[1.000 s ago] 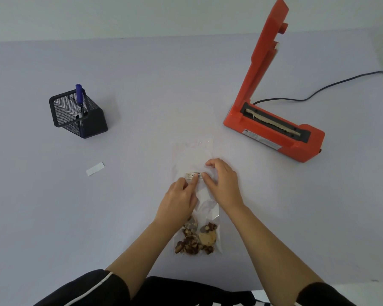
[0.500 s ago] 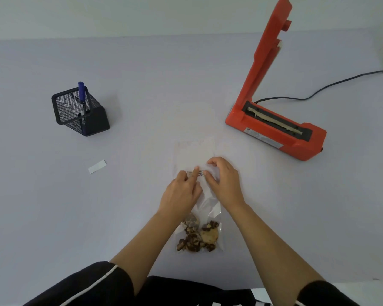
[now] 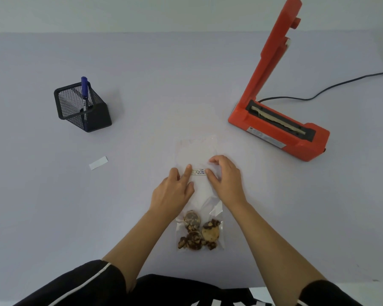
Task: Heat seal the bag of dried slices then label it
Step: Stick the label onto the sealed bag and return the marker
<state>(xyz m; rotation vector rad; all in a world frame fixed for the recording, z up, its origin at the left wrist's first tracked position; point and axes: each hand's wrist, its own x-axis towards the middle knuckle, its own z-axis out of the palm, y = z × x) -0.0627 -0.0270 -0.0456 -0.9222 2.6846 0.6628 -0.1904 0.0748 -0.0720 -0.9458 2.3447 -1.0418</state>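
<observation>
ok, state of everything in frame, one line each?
Heat sealer: arm raised.
Bag: flat on table, slices at near end.
Left hand: index finger pressing label.
Right hand: thumb at label end.
Label: on bag, written on.
Pen: capped, upright in mesh holder.
Paper strip: loose on table.

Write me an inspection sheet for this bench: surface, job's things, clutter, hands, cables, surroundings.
Surface: lilac table.
Job's things: clear bag lying flat, dried slices at its near end, label across its middle; orange heat sealer, arm raised.
Clutter: mesh pen holder with blue marker; white paper strip.
Hands: left hand presses the label; right hand touches its other end.
Cables: black cord leaves the sealer rightward.
Surroundings: plain wall.
</observation>
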